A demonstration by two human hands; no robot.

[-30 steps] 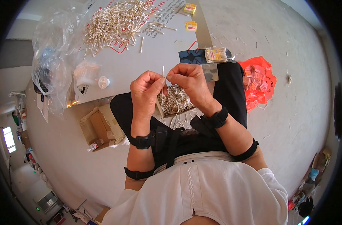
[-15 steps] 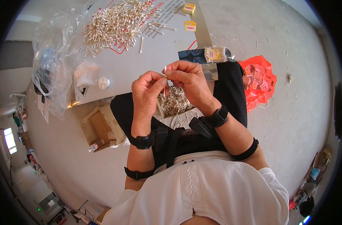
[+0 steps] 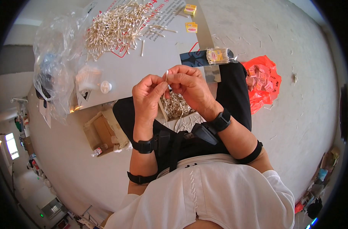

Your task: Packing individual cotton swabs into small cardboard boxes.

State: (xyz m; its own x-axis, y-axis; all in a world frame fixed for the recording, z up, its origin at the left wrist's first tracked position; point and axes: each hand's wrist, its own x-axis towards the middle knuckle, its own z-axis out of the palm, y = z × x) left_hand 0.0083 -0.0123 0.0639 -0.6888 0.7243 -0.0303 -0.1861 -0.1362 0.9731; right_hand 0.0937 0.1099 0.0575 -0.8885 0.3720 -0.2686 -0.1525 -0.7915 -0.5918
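A swab pile lies on the table (a bag to its left).

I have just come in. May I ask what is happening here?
Someone's left hand and right hand meet at the fingertips, pinching one cotton swab. Below them, an open box contains more swabs. A loose heap of swabs lies on the table, and a yellow-labelled bundle lies to the right.

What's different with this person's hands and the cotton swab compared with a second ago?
The right hand has moved slightly left, its fingers now closed at the upper end of the cotton swab, which stood bare before. The left hand stays pinched beside it. The swab pile and red bag look unchanged.
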